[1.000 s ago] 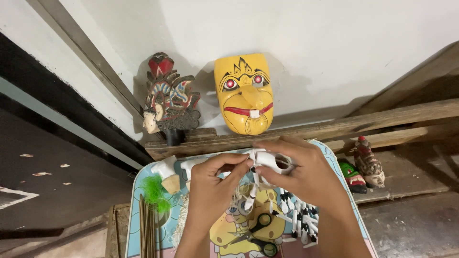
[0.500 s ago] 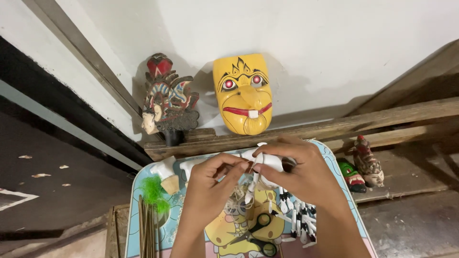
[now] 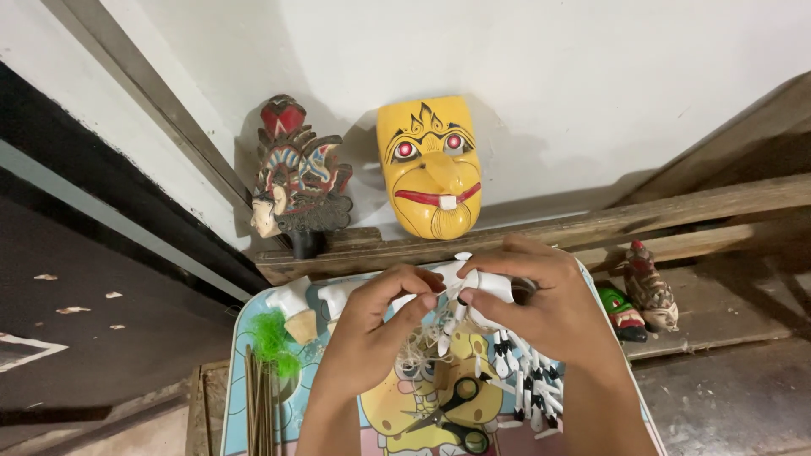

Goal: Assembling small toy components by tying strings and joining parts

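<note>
A white wall (image 3: 591, 76) stands at the back. A wooden beam (image 3: 591, 228) runs along its foot. The floor (image 3: 93, 338) on the left is dark.

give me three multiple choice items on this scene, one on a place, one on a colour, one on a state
1. Where does the yellow mask stand?
A. on the tray
B. against the white wall
C. on the dark floor

2. What colour is the feathery tuft?
A. green
B. red
C. blue

3. How is the white piece held?
A. lying untouched
B. in one hand
C. between both hands

Answers:
1. B, it leans on the wall above the wooden ledge.
2. A, bright green.
3. C, the left hand and right hand both pinch it.
</note>
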